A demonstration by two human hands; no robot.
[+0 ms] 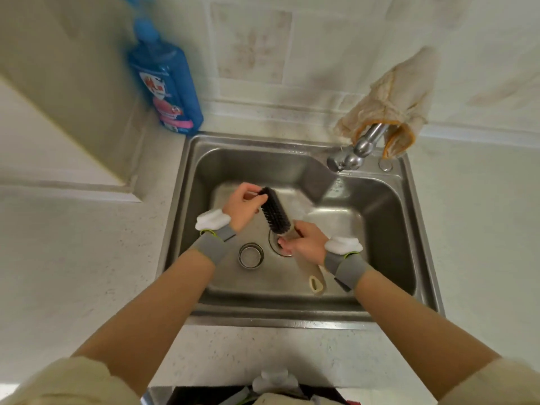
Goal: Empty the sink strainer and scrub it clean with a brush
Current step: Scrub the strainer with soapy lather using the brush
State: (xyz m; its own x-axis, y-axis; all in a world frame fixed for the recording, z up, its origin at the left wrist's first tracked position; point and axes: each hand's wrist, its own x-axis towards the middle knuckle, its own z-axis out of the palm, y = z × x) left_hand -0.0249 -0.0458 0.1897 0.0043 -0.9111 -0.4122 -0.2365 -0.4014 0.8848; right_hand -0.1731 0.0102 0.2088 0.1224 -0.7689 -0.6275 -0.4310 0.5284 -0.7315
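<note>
No text can be read anywhere: the tall blue plastic detergent bottle (pixel 165 86) at eleven o'clock from the steel sink (pixel 409 206) carries a white, red and pink label (pixel 163 97), but its print is too blurred to make out

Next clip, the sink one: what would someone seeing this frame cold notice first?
Probably the black-bristled scrub brush, held over the middle of the steel sink by both hands: the left hand at its far tip, the right hand on its pale handle. Next, the strainer sitting on the basin floor beside the open drain. The bright blue bottle in the back-left corner also stands out.
</note>
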